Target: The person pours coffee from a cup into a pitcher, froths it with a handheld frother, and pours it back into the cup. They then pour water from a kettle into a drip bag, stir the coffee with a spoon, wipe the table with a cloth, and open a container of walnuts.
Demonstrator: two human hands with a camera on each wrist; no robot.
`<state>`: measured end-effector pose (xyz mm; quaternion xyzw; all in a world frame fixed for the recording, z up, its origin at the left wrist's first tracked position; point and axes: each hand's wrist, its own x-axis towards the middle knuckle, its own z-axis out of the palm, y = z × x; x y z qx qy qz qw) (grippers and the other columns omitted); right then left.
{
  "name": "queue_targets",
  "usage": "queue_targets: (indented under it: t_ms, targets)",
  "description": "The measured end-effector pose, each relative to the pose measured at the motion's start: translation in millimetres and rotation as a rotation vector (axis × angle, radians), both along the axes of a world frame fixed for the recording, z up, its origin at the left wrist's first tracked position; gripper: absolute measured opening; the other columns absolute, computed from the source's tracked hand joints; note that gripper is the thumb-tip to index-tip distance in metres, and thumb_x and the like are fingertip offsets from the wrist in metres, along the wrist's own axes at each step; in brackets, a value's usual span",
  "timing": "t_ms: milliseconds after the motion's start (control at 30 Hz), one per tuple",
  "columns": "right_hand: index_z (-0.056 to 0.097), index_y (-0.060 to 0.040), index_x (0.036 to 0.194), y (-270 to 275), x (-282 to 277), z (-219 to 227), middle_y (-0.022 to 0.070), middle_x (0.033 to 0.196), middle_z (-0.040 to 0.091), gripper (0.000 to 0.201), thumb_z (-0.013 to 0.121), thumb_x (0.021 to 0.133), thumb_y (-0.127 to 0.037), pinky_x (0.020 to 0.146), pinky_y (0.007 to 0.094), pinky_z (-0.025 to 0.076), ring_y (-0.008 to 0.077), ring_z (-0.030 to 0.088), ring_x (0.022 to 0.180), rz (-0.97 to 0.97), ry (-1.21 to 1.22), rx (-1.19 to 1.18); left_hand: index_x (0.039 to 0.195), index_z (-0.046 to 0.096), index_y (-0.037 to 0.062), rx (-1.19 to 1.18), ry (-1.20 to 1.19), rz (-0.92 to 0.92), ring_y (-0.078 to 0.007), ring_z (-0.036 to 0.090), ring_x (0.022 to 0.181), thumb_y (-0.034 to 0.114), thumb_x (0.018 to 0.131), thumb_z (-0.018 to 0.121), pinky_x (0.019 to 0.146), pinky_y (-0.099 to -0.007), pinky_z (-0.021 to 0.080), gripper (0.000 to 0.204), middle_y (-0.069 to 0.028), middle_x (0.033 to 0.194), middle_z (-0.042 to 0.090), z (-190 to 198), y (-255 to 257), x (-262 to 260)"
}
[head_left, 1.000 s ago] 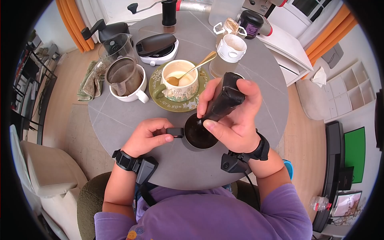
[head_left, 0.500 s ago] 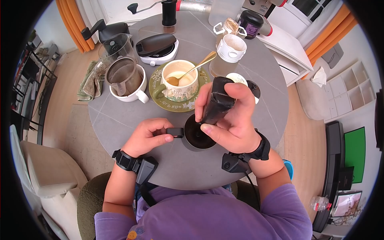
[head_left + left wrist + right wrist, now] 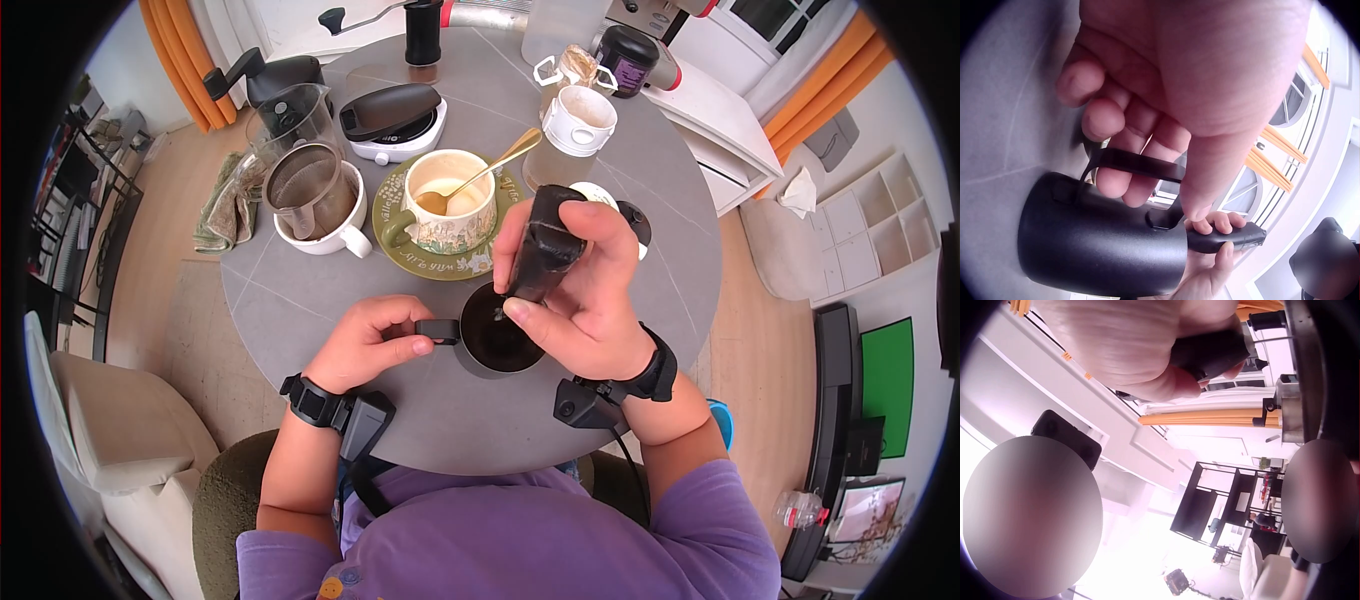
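Observation:
A black pitcher point(image 3: 1110, 240) stands on the table near its front. My left hand point(image 3: 372, 343) holds the pitcher's handle point(image 3: 437, 331), two fingers through the loop and the thumb against it in the left wrist view. Above the pitcher's mouth, my right hand point(image 3: 590, 300) grips a black handheld tool point(image 3: 545, 245), tilted, with its lower end at the opening. A thin metal shaft point(image 3: 1272, 340) runs from the tool toward the pitcher in the right wrist view. Dark inside, the pitcher hides the shaft's lower end and its contents.
Behind the pitcher, a patterned cup point(image 3: 452, 222) with a gold spoon sits on a green saucer point(image 3: 440, 264). A white cup point(image 3: 325, 236) holding a strainer is to the left. Also around are a scale point(image 3: 395, 142), a jar point(image 3: 565, 150) and a round white lid point(image 3: 592, 194).
My right hand and the tool have shifted slightly left from their earliest position, uncovering the round lid, with small tilting movements since. The left hand and pitcher stay put.

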<state>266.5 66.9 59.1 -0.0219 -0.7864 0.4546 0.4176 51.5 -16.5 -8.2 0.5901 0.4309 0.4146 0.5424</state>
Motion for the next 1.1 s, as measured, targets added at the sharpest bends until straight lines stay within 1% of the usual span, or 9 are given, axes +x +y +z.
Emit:
queue_targets:
  t_ms: [33, 133, 333, 600, 833, 933, 1000, 1033, 1100]
  targets:
    - [0.017, -0.0263, 0.129, 0.1, -0.1, -0.2, 0.0168, 0.105, 0.042, 0.075, 0.054, 0.074, 0.008, 0.071, 0.0299, 0.044, 0.0177, 0.049, 0.085, 0.0, 0.0, 0.0, 0.091, 0.055, -0.0029, -0.022, 0.026, -0.025, -0.0104, 0.057, 0.074, 0.024, 0.079, 0.065, 0.064, -0.0212, 0.043, 0.031, -0.0039, 0.082, 0.055, 0.9, 0.0, -1.0]
    - [0.016, -0.0267, 0.129, 0.3, -0.8, -0.4, 0.0168, 0.104, 0.041, 0.075, 0.053, 0.074, 0.009, 0.071, 0.0299, 0.044, 0.0179, 0.049, 0.084, 0.004, 0.03, 0.009, 0.092, 0.055, -0.0033, -0.028, 0.04, -0.011, -0.0106, 0.058, 0.074, 0.024, 0.079, 0.065, 0.063, -0.0213, 0.044, 0.031, -0.0043, 0.083, 0.055, 4.4, -0.9, -0.2]
    - [0.017, -0.0271, 0.129, -0.7, -1.5, 0.1, 0.017, 0.105, 0.041, 0.076, 0.052, 0.073, 0.011, 0.07, 0.0297, 0.044, 0.0183, 0.05, 0.084, -0.004, 0.081, 0.007, 0.093, 0.055, -0.0034, -0.016, 0.05, -0.011, -0.0107, 0.059, 0.074, 0.024, 0.079, 0.065, 0.063, -0.0215, 0.044, 0.032, -0.0042, 0.083, 0.055, 1.8, -0.6, -0.8]
    - [0.019, -0.0261, 0.128, 1.6, 2.2, 2.5, 0.0161, 0.106, 0.041, 0.074, 0.051, 0.074, 0.011, 0.071, 0.0296, 0.044, 0.0175, 0.049, 0.086, -0.027, -0.062, 0.066, 0.09, 0.056, -0.0025, -0.025, 0.035, -0.013, -0.0104, 0.057, 0.074, 0.025, 0.079, 0.064, 0.064, -0.0215, 0.043, 0.031, -0.0041, 0.082, 0.055, 2.4, -0.6, -0.5]
    - [0.019, -0.0238, 0.128, 1.1, 1.5, 4.1, 0.0155, 0.107, 0.041, 0.073, 0.052, 0.073, 0.011, 0.07, 0.0297, 0.044, 0.0172, 0.049, 0.086, -0.017, -0.086, 0.064, 0.089, 0.056, -0.0024, -0.027, 0.027, -0.017, -0.0105, 0.057, 0.073, 0.027, 0.079, 0.065, 0.063, -0.0216, 0.043, 0.032, -0.0042, 0.082, 0.055, 2.0, -0.3, -0.8]
    - [0.018, -0.0232, 0.129, -1.5, 1.7, 1.6, 0.0154, 0.107, 0.041, 0.074, 0.053, 0.073, 0.01, 0.07, 0.03, 0.044, 0.0174, 0.049, 0.085, -0.012, -0.068, -0.009, 0.091, 0.055, -0.0028, -0.028, 0.028, -0.011, -0.0108, 0.058, 0.074, 0.026, 0.079, 0.065, 0.063, -0.0216, 0.043, 0.032, -0.0042, 0.082, 0.055, 3.7, -0.8, 0.1]
    - [0.023, -0.0095, 0.129, -3.3, 1.7, 0.0, 0.0097, 0.117, 0.038, 0.066, 0.052, 0.073, 0.01, 0.086, 0.0316, 0.04, 0.0171, 0.046, 0.1, 0.129, 0.044, -0.231, 0.091, 0.055, -0.0031, -0.029, 0.024, -0.012, -0.011, 0.058, 0.074, 0.025, 0.079, 0.065, 0.064, -0.0217, 0.044, 0.032, -0.0043, 0.083, 0.055, 3.3, -0.9, 0.0]
    - [0.023, -0.0095, 0.129, -3.0, 1.6, 0.4, 0.0097, 0.117, 0.038, 0.066, 0.052, 0.073, 0.01, 0.086, 0.0316, 0.04, 0.0171, 0.046, 0.1, 0.129, 0.044, -0.231, 0.092, 0.055, -0.0033, -0.03, 0.02, -0.012, -0.0112, 0.058, 0.074, 0.025, 0.079, 0.065, 0.064, -0.0218, 0.044, 0.033, -0.0043, 0.083, 0.055, 3.1, -0.9, -0.1]
    - [0.018, -0.0119, 0.131, -1.7, 1.0, 2.3, 0.0105, 0.114, 0.039, 0.069, 0.052, 0.074, 0.01, 0.082, 0.0311, 0.042, 0.0159, 0.047, 0.093, 0.181, 0.075, -0.24, 0.092, 0.055, -0.0033, -0.03, 0.019, -0.012, -0.0111, 0.058, 0.074, 0.025, 0.079, 0.065, 0.064, -0.022, 0.044, 0.033, -0.0044, 0.083, 0.055, 2.4, -0.8, -0.3]
